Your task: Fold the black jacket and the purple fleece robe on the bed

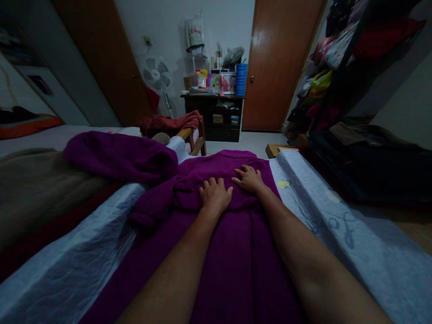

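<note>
A long purple garment (232, 252) with sleeves is spread over the bed in front of me. One sleeve lies folded across its upper part, and another piece of purple cloth (118, 155) bunches at the left. My left hand (216, 195) rests on the folded part near the middle, fingers spread. To its right, my right hand (249, 179) presses on the garment close to its right edge, its fingers apart too. Neither hand grips the cloth.
Pale patterned bedding (340, 220) lies underneath. A dark pile of folded clothes (374, 162) sits at the right, and a grey-brown fleece (43, 189) at the left. Beyond the bed stand a wooden chair (201, 137), a fan (157, 74) and a dark cabinet (192, 114).
</note>
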A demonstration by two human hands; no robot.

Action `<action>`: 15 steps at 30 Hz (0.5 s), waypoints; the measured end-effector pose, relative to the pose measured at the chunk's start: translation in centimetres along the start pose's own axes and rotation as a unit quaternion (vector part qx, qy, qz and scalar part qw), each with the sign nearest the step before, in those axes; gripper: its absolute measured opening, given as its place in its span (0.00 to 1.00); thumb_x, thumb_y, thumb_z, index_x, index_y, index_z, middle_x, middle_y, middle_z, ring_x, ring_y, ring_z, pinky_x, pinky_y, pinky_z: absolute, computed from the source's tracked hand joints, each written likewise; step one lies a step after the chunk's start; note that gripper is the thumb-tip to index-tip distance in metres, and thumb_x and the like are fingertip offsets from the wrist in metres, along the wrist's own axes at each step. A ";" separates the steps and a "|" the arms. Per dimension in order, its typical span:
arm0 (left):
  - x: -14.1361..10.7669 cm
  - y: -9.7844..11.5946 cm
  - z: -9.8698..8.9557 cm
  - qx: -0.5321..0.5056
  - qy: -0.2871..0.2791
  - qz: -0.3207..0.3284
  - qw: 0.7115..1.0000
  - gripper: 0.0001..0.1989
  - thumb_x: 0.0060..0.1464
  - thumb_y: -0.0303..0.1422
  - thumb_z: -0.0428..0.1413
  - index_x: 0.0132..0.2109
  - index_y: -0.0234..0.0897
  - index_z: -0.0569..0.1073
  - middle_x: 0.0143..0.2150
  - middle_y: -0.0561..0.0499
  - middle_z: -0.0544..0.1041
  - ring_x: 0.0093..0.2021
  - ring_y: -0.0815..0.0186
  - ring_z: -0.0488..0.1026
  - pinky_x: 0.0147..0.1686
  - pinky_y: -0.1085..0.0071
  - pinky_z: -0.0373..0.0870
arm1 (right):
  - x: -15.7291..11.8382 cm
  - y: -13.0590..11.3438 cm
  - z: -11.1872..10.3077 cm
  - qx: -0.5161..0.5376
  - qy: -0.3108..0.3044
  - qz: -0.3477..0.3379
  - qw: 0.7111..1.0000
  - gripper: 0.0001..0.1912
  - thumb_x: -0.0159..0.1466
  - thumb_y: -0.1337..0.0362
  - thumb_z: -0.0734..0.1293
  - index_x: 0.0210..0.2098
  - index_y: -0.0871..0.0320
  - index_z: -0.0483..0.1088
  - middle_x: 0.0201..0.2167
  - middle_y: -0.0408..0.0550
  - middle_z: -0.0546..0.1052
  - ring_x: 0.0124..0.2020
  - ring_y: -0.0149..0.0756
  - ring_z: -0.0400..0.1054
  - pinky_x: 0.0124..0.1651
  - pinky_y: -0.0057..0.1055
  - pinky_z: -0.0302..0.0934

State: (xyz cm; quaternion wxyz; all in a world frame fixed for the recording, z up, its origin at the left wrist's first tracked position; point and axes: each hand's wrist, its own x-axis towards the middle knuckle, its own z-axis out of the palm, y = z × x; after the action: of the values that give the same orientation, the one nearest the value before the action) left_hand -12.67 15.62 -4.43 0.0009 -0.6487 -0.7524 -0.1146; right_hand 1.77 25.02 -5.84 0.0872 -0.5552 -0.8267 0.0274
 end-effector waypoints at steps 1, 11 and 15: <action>0.1 -0.1 -0.3 0.007 0.008 -0.007 1.000 0.24 0.59 0.47 0.47 0.52 0.35 0.72 0.53 0.34 0.73 0.55 0.45 0.67 0.51 0.50 0.63 | 0.1 0.0 0.1 -0.001 -0.016 0.005 1.000 0.31 0.65 0.40 0.54 0.64 0.44 0.58 0.68 0.51 0.54 0.66 0.54 0.46 0.61 0.62 0.44; 0.7 -0.8 1.0 -0.032 0.025 0.194 0.980 0.24 0.57 0.26 0.46 0.61 0.40 0.65 0.67 0.46 0.62 0.67 0.59 0.53 0.66 0.54 0.46 | 0.5 0.2 0.8 -0.019 -0.058 0.002 0.998 0.35 0.67 0.41 0.49 0.69 0.46 0.46 0.71 0.50 0.42 0.70 0.54 0.34 0.63 0.65 0.34; 1.4 -1.2 2.1 -0.049 -0.074 0.221 0.971 0.32 0.57 0.27 0.44 0.68 0.41 0.53 0.71 0.52 0.53 0.71 0.61 0.45 0.68 0.53 0.41 | 0.5 0.5 0.8 -0.019 -0.058 -0.027 0.998 0.31 0.69 0.47 0.49 0.69 0.49 0.47 0.71 0.48 0.44 0.71 0.49 0.35 0.65 0.60 0.36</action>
State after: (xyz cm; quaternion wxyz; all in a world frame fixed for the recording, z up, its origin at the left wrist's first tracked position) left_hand -13.74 17.16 -6.48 -0.0616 -0.8046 -0.5822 -0.0996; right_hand 1.90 25.75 -6.68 0.0293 -0.5322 -0.8451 0.0412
